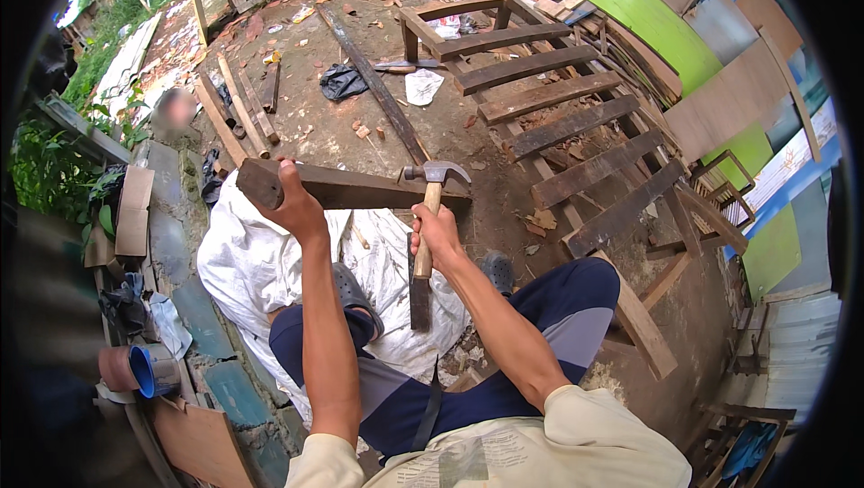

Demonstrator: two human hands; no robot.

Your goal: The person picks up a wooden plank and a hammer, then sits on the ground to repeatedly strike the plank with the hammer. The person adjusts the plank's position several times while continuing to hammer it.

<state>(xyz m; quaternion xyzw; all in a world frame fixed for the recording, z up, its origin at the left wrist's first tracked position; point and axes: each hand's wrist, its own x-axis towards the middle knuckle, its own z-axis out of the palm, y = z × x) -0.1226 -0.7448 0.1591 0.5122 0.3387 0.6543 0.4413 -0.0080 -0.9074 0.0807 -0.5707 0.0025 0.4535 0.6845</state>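
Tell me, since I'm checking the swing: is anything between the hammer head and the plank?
Nothing visible. The hammer in the right hand has its head right at the plank, which the left hand holds.

We wear a cream short-sleeved shirt (540,452) with faint grey print across its front, navy shorts (558,308) with paler grey panels, and dark grey perforated clogs (351,294). Both forearms are bare, without watch or gloves.

Open dirt (432,119) lies beyond the plank (360,189); a slatted frame (576,128) crowds the right, a wall (180,245) the left.
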